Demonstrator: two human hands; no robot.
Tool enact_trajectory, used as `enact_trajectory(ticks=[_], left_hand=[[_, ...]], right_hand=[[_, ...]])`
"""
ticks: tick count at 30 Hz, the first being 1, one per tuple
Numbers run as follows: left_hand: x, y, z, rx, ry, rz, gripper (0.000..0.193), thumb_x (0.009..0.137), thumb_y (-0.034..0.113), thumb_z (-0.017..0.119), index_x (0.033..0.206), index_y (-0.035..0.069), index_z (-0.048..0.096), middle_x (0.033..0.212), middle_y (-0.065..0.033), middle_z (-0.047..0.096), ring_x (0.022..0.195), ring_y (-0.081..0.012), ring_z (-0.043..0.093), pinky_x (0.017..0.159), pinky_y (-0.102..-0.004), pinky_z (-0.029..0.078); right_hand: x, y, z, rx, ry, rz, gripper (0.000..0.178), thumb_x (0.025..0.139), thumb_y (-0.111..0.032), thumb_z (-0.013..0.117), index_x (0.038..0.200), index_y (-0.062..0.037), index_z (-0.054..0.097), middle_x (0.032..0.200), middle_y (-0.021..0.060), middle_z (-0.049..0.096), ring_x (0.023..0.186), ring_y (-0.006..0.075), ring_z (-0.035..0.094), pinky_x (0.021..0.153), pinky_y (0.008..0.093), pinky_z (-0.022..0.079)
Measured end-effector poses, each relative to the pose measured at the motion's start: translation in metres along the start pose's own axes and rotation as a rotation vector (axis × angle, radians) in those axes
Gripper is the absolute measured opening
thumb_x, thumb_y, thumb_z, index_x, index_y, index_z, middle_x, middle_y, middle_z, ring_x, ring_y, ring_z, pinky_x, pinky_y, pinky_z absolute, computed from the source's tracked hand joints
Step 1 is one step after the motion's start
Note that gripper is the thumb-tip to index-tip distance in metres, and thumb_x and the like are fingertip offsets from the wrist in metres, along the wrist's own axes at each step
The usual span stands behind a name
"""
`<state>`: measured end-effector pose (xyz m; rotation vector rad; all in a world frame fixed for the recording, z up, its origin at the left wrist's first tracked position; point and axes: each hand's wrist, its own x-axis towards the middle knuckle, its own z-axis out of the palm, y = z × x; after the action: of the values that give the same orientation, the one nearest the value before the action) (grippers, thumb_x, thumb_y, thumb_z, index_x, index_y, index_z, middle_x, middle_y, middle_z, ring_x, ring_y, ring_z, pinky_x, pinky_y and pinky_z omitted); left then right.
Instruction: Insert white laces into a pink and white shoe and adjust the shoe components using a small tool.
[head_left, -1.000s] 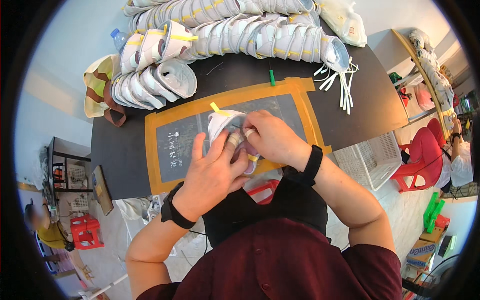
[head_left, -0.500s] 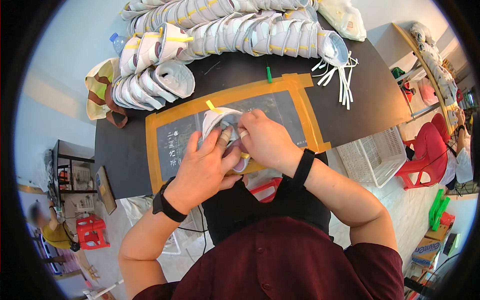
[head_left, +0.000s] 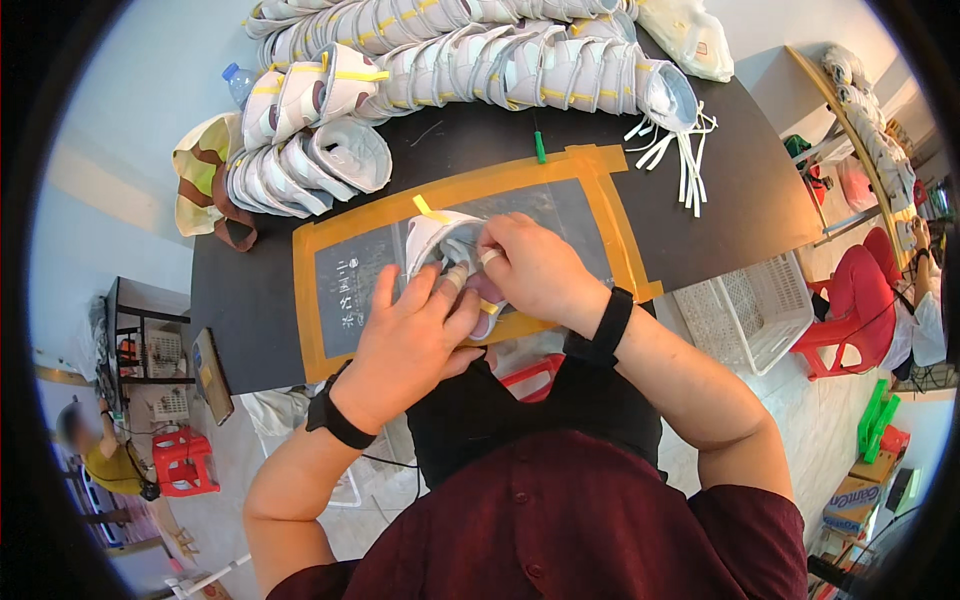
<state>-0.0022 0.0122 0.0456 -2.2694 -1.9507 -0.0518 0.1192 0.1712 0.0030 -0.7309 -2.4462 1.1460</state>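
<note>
A white-and-grey shoe upper (head_left: 430, 234) with a yellow pull tab is between my hands, over the taped sheet (head_left: 375, 265) near the table's front edge. My left hand (head_left: 415, 325) grips its near left side, with pale tape wrapped on one finger. On the upper's right side, my right hand (head_left: 535, 270) is closed with the fingers curled inward; another finger there carries pale tape. Whatever its fingertips pinch at the edge is hidden. A mauve patch and a second bit of yellow show between the hands.
Long rows of nested shoe uppers (head_left: 510, 75) line the table's back, with a shorter stack (head_left: 290, 175) at left. White strips (head_left: 685, 165) hang beside them. A green-handled tool (head_left: 540, 147) lies beyond the sheet. A white crate (head_left: 755, 315) stands at right; other people sit farther off.
My right hand has shifted slightly along the upper's right edge, and more of the upper's grey inside shows. The left hand stays on it, a little lower.
</note>
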Motion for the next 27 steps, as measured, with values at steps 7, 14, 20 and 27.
enact_trajectory(ticks=[7,14,20,27], left_hand=[[0.012,-0.037,-0.033,-0.018,0.133,0.06,0.035,0.073,0.018,0.072,0.107,0.013,0.066,0.134,-0.0092,0.054,0.13,-0.0316,0.042,0.107,-0.0526,0.028],[0.053,-0.061,-0.005,-0.143,0.053,0.097,0.028,0.073,0.002,0.061,0.1,0.007,0.066,0.128,-0.0139,0.055,0.121,-0.0377,0.047,0.098,-0.0478,0.04],[0.055,-0.069,0.008,-0.299,0.074,-0.039,0.022,0.079,0.004,0.064,0.1,0.004,0.063,0.105,-0.0129,0.059,0.098,-0.0344,0.056,0.081,-0.0415,0.048],[0.054,-0.06,0.012,-0.22,0.117,-0.132,0.013,0.078,0.01,0.068,0.085,0.004,0.059,0.09,-0.0113,0.053,0.09,-0.0336,0.056,0.074,-0.0428,0.047]], right_hand=[[-0.003,-0.015,0.004,-0.101,-0.024,0.003,0.02,0.093,-0.021,0.052,0.101,-0.0043,0.059,0.103,0.0191,0.06,0.092,0.0398,0.063,0.08,0.0481,0.05],[-0.008,-0.012,0.012,-0.22,0.053,-0.051,0.02,0.09,-0.018,0.055,0.103,-0.0022,0.056,0.102,0.0196,0.058,0.086,0.0375,0.066,0.075,0.0457,0.053],[-0.02,-0.021,0.012,-0.353,0.074,-0.116,0.019,0.086,-0.014,0.061,0.099,-0.0023,0.055,0.1,0.0172,0.056,0.083,0.0347,0.067,0.07,0.0435,0.055],[-0.036,-0.044,-0.013,-0.155,0.207,-0.09,0.021,0.09,-0.022,0.062,0.1,-0.0051,0.055,0.1,0.0151,0.055,0.079,0.0356,0.065,0.068,0.0436,0.054]])
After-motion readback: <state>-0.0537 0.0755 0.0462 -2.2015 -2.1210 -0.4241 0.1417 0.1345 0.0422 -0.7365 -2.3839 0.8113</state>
